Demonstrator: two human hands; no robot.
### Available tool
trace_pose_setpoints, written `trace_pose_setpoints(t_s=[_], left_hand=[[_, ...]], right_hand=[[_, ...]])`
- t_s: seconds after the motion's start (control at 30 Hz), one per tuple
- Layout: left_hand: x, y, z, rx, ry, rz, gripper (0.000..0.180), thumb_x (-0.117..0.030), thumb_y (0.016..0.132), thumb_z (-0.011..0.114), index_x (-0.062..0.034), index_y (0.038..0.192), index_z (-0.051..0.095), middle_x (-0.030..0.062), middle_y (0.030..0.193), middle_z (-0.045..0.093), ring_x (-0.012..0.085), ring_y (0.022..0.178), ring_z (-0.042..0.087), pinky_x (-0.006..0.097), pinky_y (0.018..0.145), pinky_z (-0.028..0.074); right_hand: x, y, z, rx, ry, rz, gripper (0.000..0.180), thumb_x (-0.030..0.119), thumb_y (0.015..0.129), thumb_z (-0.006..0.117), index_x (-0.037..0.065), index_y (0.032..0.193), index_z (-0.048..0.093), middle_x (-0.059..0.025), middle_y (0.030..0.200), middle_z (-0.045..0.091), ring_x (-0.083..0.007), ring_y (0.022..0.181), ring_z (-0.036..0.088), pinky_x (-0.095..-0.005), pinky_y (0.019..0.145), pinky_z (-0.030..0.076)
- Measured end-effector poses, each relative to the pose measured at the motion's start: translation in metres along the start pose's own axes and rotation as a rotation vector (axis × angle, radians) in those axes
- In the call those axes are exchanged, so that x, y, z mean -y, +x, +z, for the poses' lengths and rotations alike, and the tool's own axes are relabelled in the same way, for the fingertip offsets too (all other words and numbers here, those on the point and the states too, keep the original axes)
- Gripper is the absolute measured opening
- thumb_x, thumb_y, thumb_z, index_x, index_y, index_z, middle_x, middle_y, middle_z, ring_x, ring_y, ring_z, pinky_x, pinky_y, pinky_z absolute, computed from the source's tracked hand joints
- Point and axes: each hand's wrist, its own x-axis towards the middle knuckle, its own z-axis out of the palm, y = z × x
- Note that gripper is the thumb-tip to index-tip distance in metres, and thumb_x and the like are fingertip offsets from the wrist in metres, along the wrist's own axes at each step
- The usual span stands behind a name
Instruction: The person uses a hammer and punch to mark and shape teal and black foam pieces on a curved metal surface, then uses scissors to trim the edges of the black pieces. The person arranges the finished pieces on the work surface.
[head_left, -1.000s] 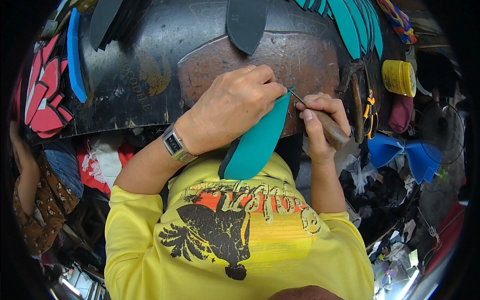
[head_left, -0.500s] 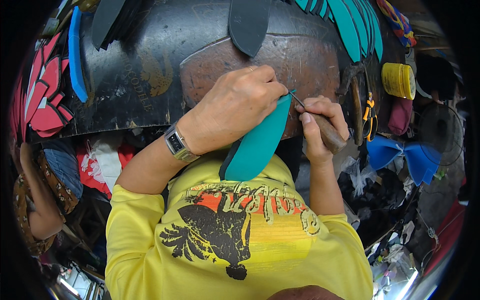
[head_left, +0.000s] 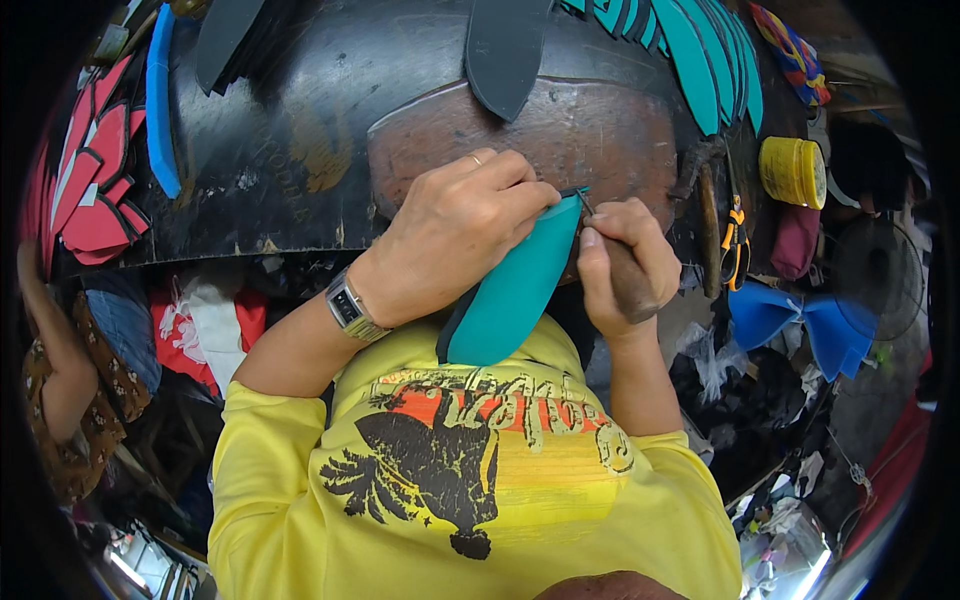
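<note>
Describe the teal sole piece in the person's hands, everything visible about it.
The teal sole piece is a flat, elongated, sole-shaped cutout that looks like foam or rubber, with a smooth matte face and a darker layer along its left edge. It stands tilted, rounded end near the yellow shirt, narrow end up over the worn workbench. The left hand pinches its upper part; the right hand works a wooden-handled tool at its tip.

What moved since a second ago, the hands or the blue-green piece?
Not much. The right hand with its brown-handled tool slid a little toward the top edge of the teal foam sole, so the tool's tip now sits right by the left hand's fingertips. The left hand kept its grip on the sole, held tilted over the brown block. Nothing was picked up or let go.
</note>
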Motion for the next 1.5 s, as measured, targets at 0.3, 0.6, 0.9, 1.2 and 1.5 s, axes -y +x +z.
trace_pose_setpoints(t_s=[0.3,0.6,0.9,1.2,1.5], left_hand=[[0.002,-0.001,0.004,-0.028,-0.001,0.025,0.022,-0.003,0.077,0.072,-0.0044,0.099,0.070,0.0079,0.092,0.065,0.0264,0.085,0.065,0.036,0.074,0.054],[0.002,-0.002,0.005,-0.032,-0.002,0.021,0.023,-0.002,0.076,0.072,-0.0039,0.099,0.070,0.0085,0.092,0.065,0.0267,0.085,0.065,0.036,0.074,0.054],[0.003,0.000,0.004,-0.037,-0.019,0.029,0.022,-0.003,0.078,0.072,-0.0030,0.100,0.070,0.0097,0.092,0.065,0.0276,0.085,0.066,0.037,0.075,0.054],[-0.005,-0.008,-0.001,-0.069,0.000,-0.078,0.013,-0.006,0.081,0.072,-0.0042,0.094,0.071,0.0085,0.086,0.068,0.0263,0.079,0.067,0.036,0.072,0.054],[-0.002,-0.009,0.003,-0.094,-0.015,-0.052,0.014,-0.005,0.081,0.072,-0.0041,0.094,0.070,0.0083,0.086,0.067,0.0264,0.080,0.066,0.037,0.072,0.054]], right_hand=[[-0.004,-0.006,0.002,-0.104,0.262,0.157,0.011,-0.003,0.079,0.064,-0.002,0.088,0.058,-0.0121,0.081,0.064,-0.0191,0.071,0.059,-0.0308,0.069,0.049],[-0.001,-0.004,0.003,-0.025,0.127,0.117,0.011,-0.003,0.078,0.065,-0.002,0.087,0.058,-0.0125,0.080,0.064,-0.0211,0.069,0.061,-0.0322,0.067,0.051],[-0.002,-0.001,0.004,-0.027,0.174,0.087,0.010,-0.002,0.078,0.066,-0.001,0.084,0.059,-0.0131,0.079,0.065,-0.0209,0.065,0.061,-0.0307,0.061,0.049],[-0.001,0.001,0.005,-0.041,0.201,0.079,0.009,-0.004,0.077,0.065,-0.001,0.084,0.060,-0.0123,0.077,0.064,-0.0195,0.063,0.059,-0.0297,0.060,0.049],[-0.002,0.003,0.006,0.017,0.164,0.034,0.009,-0.004,0.077,0.065,-0.002,0.084,0.060,-0.0120,0.078,0.064,-0.0183,0.063,0.058,-0.0292,0.059,0.047]])
